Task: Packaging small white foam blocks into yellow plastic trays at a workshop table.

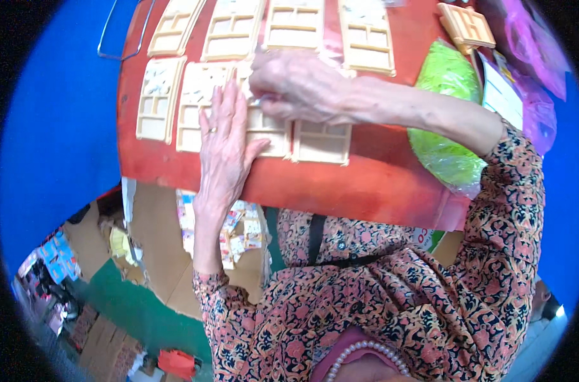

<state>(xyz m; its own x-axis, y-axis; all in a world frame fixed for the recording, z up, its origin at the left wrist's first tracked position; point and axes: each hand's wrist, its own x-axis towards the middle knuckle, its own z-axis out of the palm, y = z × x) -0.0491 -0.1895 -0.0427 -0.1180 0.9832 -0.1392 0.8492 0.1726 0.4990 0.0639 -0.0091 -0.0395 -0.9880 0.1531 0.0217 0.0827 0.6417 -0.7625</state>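
Observation:
Two rows of cream compartment trays lie on the red table [385, 181]. My left hand [224, 143] rests flat, fingers stretched and a ring on one, across a near-row tray [187, 137] and the edge of its neighbour. Over that neighbouring tray [268, 141], my right hand [296, 89] is closed, its fingers curled down. Whatever it may hold is hidden by the hand. Small white pieces lie in the upper part of the leftmost near tray [154, 102]. To the right of my right hand's tray sits another tray [322, 141], partly covered by my wrist.
A clear bag of bright green material [443, 95] lies right of the trays, beside a white sheet [503, 95] and a purple plastic bag [536, 38]. Stacked cream trays [466, 27] stand at the far right. Below the table, an open cardboard box [162, 235] holds colourful packets.

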